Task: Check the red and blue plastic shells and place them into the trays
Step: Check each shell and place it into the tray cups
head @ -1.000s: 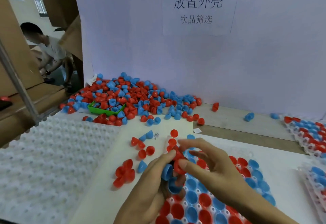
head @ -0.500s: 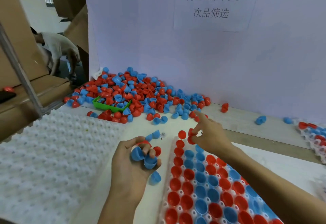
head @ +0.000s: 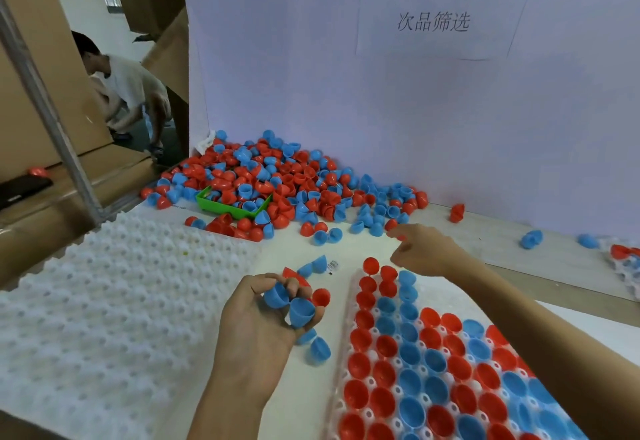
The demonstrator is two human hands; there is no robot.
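Restocking from the loose heap is judged to be the step in hand, with the filled tray waiting for more shells. At the far left an empty white dimpled foam tray [head: 104,301] is seen, and behind it a pile of loose red and blue plastic half-shells [head: 277,176] is heaped against the white backboard [head: 346,93], partly burying a small green plastic tray [head: 232,207]. Nearer the middle, the left hand [head: 256,328] is held palm-up, its fingers curled round two blue plastic cup-shaped shells [head: 289,302]; a red shell seems to be tucked behind them. Rightwards, the white tray packed with red and blue shells [head: 415,363] lies flat. Above its far end the right hand [head: 422,249] is stretched toward the heap, forefinger extended and the other fingers loosely bent; whether a red shell is being touched at the fingertip cannot be told. A clean pinch on one shell is called for next.
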